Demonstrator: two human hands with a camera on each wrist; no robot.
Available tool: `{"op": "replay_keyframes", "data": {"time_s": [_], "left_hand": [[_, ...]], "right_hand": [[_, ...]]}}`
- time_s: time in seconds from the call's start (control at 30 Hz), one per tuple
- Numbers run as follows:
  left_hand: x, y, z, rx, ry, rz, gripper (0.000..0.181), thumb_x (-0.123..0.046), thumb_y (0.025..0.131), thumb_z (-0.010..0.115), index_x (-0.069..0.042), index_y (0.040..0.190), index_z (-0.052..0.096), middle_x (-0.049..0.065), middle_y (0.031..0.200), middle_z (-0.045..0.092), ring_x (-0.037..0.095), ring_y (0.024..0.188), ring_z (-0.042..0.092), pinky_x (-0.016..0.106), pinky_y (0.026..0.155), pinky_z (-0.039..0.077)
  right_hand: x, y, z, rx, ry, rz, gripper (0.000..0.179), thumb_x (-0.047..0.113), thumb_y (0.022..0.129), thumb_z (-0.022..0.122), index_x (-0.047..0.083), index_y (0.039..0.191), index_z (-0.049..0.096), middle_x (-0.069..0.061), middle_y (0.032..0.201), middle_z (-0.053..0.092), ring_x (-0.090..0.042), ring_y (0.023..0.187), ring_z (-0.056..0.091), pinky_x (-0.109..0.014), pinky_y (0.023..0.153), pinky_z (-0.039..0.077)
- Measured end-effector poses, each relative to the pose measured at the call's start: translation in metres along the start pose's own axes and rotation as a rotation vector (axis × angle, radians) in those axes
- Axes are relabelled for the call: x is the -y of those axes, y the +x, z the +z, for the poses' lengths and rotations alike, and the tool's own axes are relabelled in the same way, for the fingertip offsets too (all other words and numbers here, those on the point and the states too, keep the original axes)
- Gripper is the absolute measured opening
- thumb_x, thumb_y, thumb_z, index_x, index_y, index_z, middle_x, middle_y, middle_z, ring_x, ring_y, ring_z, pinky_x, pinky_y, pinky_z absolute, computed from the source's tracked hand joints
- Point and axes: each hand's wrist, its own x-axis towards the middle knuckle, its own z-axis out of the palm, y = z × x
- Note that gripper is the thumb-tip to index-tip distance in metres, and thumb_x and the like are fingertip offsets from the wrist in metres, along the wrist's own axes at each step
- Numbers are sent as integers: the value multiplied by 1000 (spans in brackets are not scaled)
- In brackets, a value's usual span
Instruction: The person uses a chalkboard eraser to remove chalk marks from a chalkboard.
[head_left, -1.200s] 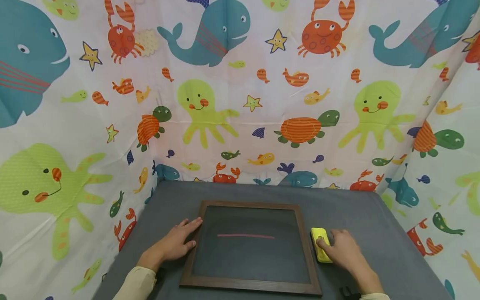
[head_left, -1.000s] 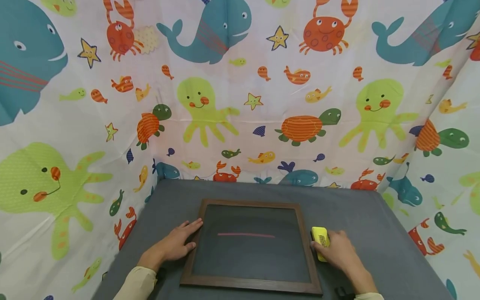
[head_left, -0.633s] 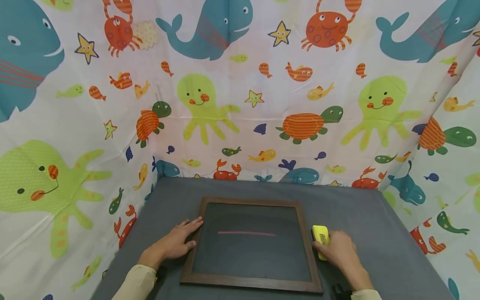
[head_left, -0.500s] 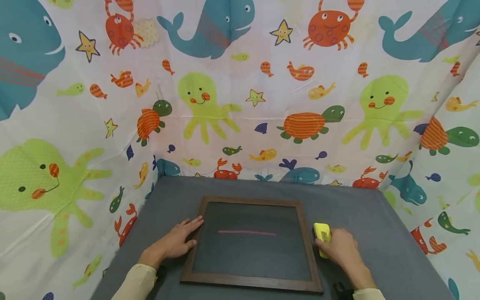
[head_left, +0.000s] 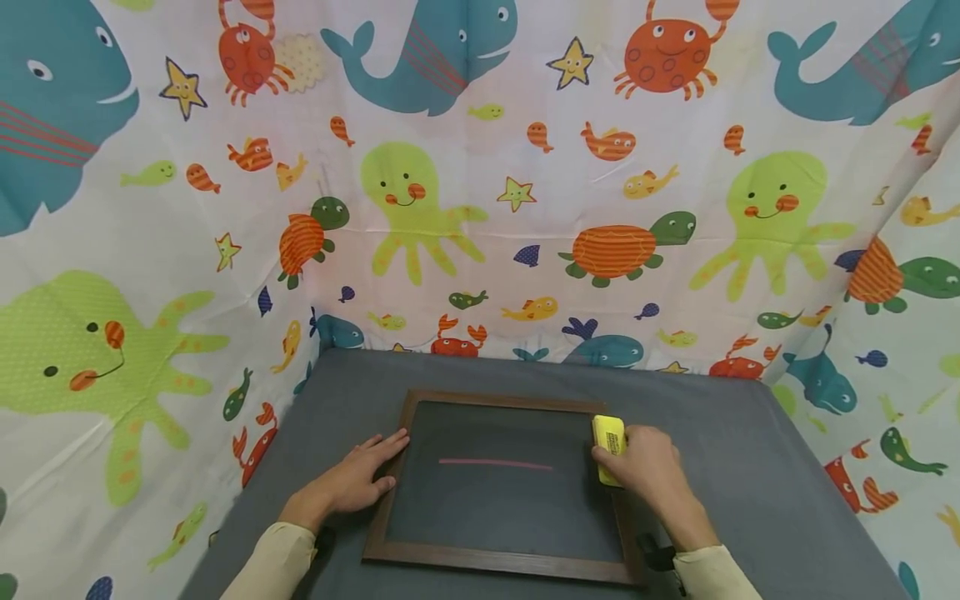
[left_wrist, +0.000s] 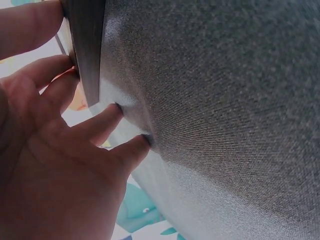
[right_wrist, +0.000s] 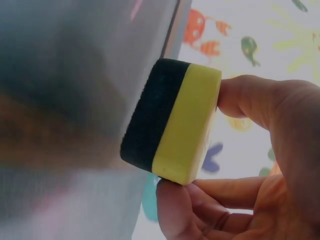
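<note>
A chalkboard (head_left: 495, 508) in a brown wooden frame lies flat on the grey cloth, with one pink chalk line (head_left: 495, 463) across it. My left hand (head_left: 348, 482) rests at the board's left edge; in the left wrist view some fingers touch the frame (left_wrist: 86, 45) and two fingertips press the cloth. My right hand (head_left: 651, 467) pinches a yellow board eraser (head_left: 609, 450) over the board's right frame. The right wrist view shows the eraser's black felt side (right_wrist: 155, 115) facing the board, with thumb and fingers on opposite sides of its yellow body.
The grey cloth (head_left: 720, 450) covers the table around the board. White curtains (head_left: 480, 317) printed with sea animals stand behind and on both sides. A dark strap (head_left: 657, 553) shows under the right wrist.
My right hand has taken hold of the eraser, lifted it from the cloth and carried it left and away from me, over the frame. The left hand stays at the board's edge.
</note>
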Motion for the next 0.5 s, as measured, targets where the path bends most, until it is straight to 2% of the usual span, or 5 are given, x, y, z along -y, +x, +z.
{"op": "replay_keyframes", "data": {"time_s": [0.23, 0.5], "left_hand": [[2, 1, 2, 5, -4, -1, 71, -16, 109, 67, -11, 173, 36, 7, 183, 26, 55, 165, 21, 82, 126, 16], [3, 1, 0, 2, -6, 5, 70, -16, 110, 65, -11, 173, 35, 7, 183, 25, 54, 166, 20, 82, 126, 15]], "right_hand": [[27, 4, 30, 44, -10, -20, 49, 46, 90, 83, -1, 93, 70, -9, 79, 63, -25, 72, 59, -46, 67, 53], [39, 4, 49, 47, -78, -24, 49, 45, 87, 86, -1, 89, 67, -9, 77, 61, -26, 70, 59, -46, 66, 55]]}}
